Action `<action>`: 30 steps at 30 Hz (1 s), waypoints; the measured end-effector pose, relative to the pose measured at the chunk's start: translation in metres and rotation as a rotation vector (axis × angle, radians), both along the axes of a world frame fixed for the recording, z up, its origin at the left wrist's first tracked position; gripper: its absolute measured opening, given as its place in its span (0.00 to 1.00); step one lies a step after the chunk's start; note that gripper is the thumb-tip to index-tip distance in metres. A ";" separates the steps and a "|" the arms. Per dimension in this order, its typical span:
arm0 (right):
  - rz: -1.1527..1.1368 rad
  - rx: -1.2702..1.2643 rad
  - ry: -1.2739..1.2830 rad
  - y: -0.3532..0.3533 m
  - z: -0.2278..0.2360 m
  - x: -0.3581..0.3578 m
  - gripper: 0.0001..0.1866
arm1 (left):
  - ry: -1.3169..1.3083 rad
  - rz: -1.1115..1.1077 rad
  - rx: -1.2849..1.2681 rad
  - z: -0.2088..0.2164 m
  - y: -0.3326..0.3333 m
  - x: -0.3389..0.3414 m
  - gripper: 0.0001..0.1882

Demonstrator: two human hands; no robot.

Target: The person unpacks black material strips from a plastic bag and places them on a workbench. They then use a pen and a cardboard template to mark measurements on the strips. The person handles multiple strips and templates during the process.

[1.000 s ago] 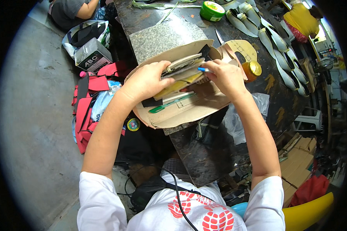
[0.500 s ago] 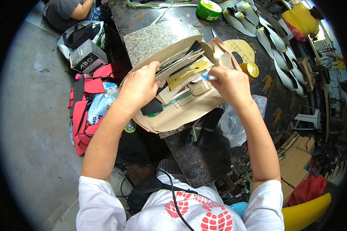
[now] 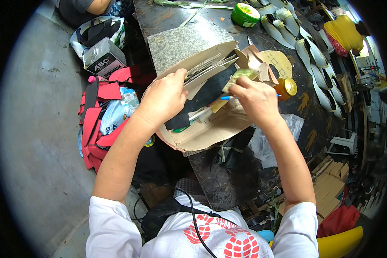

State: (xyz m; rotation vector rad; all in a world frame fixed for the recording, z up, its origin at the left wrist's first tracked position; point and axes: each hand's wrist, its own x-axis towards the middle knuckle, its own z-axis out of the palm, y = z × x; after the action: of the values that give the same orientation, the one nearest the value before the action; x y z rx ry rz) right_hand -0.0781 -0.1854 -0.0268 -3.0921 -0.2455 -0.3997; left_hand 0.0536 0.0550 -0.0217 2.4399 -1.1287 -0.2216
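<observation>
A beige, tray-like box [image 3: 210, 136] with raised sides rests at the table's edge, filled with flat pieces. My left hand [image 3: 164, 96] is closed at its left end, its fingers curled on several upright flat cards [image 3: 208, 71]. Just beside its thumb, a black sheet [image 3: 210, 88] slants across the box. Over the right half, my right hand [image 3: 258, 101] pinches a yellowish-green card [image 3: 238, 77], partly blurred. A blue pen [image 3: 228, 98] also sticks out from that hand's fingers. Part of the box's contents is hidden beneath the hands.
A speckled slab [image 3: 187, 41] lies behind the box. To the right are a yellow jar [image 3: 287, 88], a clear plastic bag [image 3: 268, 146] and rows of shoe uppers [image 3: 316, 69]. A green tub [image 3: 245, 15] stands farther back. A red bag [image 3: 96, 124] and a metal can [image 3: 105, 60] are left.
My right hand has lifted the yellowish card up and away from the stack, baring more of the black sheet. The pen stays in that hand. My left hand keeps its place on the box.
</observation>
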 end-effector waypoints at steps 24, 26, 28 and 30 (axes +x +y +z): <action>0.055 0.031 0.493 0.015 0.005 0.019 0.18 | 0.130 0.120 -0.039 0.025 0.013 -0.015 0.26; 0.036 0.043 0.422 0.020 -0.002 0.033 0.20 | 0.133 0.127 -0.047 0.025 0.012 -0.016 0.25; 0.060 0.115 0.354 0.029 -0.011 0.045 0.22 | 0.133 0.119 -0.040 0.027 0.011 -0.017 0.25; 0.047 0.098 0.456 0.037 -0.015 0.059 0.25 | 0.125 0.121 -0.033 0.030 0.010 -0.017 0.25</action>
State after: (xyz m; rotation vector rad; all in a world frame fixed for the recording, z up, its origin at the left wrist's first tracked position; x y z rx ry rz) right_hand -0.0193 -0.1486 -0.0423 -2.9637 -0.2752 0.2867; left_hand 0.0368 0.0652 0.0083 2.4186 -0.9212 -0.3101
